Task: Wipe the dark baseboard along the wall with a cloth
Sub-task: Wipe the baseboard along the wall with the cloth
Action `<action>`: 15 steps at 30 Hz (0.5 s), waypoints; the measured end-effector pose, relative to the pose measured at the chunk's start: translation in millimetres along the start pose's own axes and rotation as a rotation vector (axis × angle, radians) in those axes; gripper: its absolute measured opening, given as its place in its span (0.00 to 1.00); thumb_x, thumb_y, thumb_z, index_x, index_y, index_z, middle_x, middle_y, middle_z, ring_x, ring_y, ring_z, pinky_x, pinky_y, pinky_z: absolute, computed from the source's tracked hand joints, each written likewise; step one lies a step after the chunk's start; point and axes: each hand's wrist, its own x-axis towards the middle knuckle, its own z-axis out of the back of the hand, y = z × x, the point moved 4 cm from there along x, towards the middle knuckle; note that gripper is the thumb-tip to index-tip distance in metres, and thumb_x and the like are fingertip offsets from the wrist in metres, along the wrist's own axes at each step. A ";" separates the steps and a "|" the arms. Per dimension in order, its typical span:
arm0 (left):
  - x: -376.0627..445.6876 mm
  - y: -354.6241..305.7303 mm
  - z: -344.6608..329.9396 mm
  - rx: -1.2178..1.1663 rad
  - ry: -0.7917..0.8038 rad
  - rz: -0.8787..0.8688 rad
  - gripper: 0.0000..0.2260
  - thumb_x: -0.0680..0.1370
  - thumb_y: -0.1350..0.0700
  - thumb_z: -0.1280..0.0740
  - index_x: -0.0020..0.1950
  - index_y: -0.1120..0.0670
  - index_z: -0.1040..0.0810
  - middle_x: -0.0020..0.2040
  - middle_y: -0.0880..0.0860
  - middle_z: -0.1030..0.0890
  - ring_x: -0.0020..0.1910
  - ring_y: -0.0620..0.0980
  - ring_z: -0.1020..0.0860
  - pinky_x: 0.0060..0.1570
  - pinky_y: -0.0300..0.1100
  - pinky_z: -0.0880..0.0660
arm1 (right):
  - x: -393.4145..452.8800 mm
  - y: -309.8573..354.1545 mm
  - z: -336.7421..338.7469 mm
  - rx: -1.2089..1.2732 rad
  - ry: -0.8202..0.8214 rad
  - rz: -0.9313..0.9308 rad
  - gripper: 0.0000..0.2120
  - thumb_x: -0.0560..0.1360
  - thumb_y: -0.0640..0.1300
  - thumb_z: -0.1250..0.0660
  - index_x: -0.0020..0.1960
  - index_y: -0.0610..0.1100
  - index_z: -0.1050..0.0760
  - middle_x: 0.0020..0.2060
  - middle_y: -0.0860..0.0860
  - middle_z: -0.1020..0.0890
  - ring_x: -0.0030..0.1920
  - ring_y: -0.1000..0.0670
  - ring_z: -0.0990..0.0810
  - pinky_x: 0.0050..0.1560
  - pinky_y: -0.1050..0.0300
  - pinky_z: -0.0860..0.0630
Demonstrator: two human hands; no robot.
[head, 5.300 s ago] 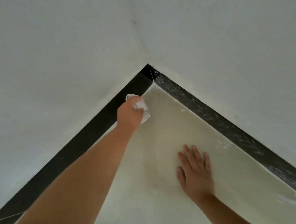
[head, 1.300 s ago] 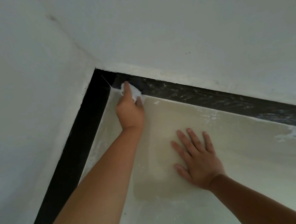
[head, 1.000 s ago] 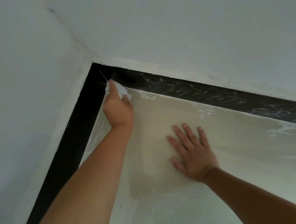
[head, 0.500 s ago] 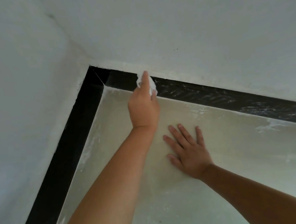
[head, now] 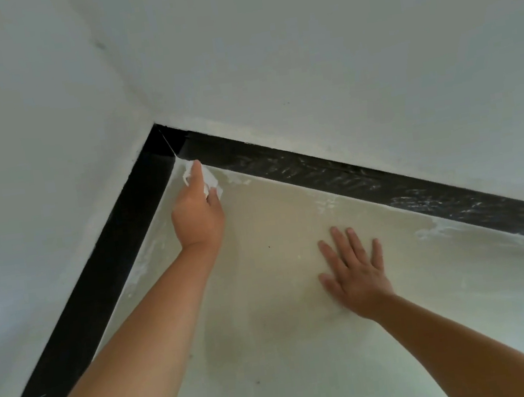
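A person's left hand [head: 198, 221] grips a white cloth [head: 208, 180] at the dark baseboard [head: 316, 166] corner; the right hand [head: 355, 274] rests flat, fingers spread, on the floor [head: 290, 344].

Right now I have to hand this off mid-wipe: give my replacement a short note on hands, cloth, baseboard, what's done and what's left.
Left hand holds the white cloth at the foot of the baseboard, just right of the corner.
Right hand lies flat on the floor, fingers spread, holding nothing.
Done: the left-wall run looks clean black.
Left: the right-wall run shows white smears from past the cloth to the frame edge.
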 end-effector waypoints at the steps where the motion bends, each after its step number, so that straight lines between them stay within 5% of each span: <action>1: 2.0 -1.6 0.6 0.003 -0.011 0.004 0.22 0.79 0.59 0.41 0.72 0.55 0.41 0.49 0.64 0.22 0.49 0.59 0.24 0.46 0.44 0.31 | 1.2 -0.8 -1.1 -0.001 0.016 0.007 0.28 0.78 0.60 0.57 0.73 0.55 0.65 0.69 0.53 0.73 0.71 0.48 0.71 0.66 0.41 0.73; 4: 9.3 -17.6 -4.2 0.010 -0.021 0.001 0.21 0.79 0.59 0.41 0.72 0.54 0.39 0.55 0.63 0.23 0.53 0.59 0.25 0.49 0.44 0.31 | 3.5 -2.8 -0.2 -0.008 0.086 0.032 0.30 0.78 0.61 0.57 0.73 0.54 0.67 0.66 0.54 0.75 0.71 0.47 0.72 0.66 0.40 0.72; 15: -5.6 -67.1 -47.8 -0.367 -0.046 0.163 0.20 0.76 0.63 0.37 0.68 0.55 0.33 0.52 0.63 0.21 0.52 0.59 0.23 0.48 0.36 0.35 | 3.4 -6.7 1.2 -0.006 0.118 0.060 0.33 0.76 0.63 0.54 0.73 0.55 0.67 0.70 0.52 0.73 0.70 0.47 0.73 0.66 0.41 0.73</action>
